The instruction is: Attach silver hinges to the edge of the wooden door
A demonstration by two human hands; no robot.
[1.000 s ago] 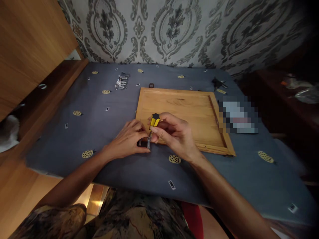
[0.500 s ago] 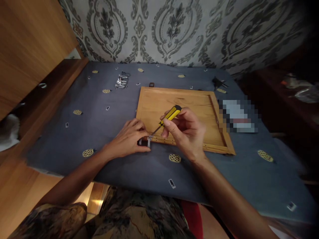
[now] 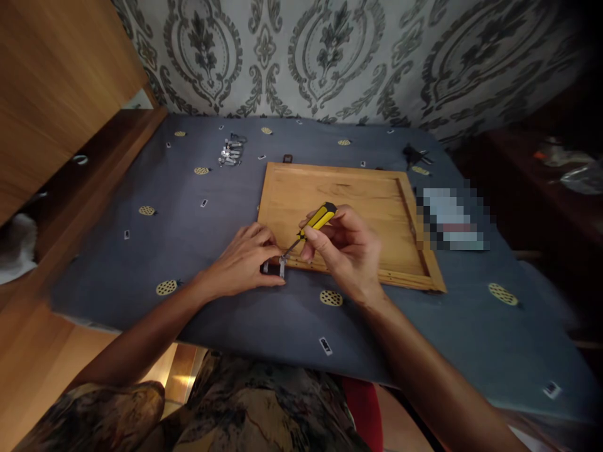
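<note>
Upper left, cabinet [image 3: 66,81]: wood-faced.
Upper left of centre, metal parts [image 3: 230,152]: bunched on blue-grey pineapple-print cloth [image 3: 169,238].
Just left of centre, left hand [image 3: 240,260]: thumb and forefinger holding metal fitting [image 3: 282,268] at panel's [image 3: 379,201] lower-left corner.
Centre, right hand [image 3: 351,248]: fingertips gripping yellow-black screwdriver [image 3: 320,218], tip at fitting.
Centre to right, panel: wooden, raised rim round recess, flat.
Right, pixelated item [image 3: 452,216]: beside panel.
Top, backdrop [image 3: 264,56]: grey ornamental pattern.

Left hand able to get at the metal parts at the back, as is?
Probably, if it lets go first: the left hand seems to hold a metal piece at the near edge of the board. Only cloth shows between hand and metal parts.
</note>
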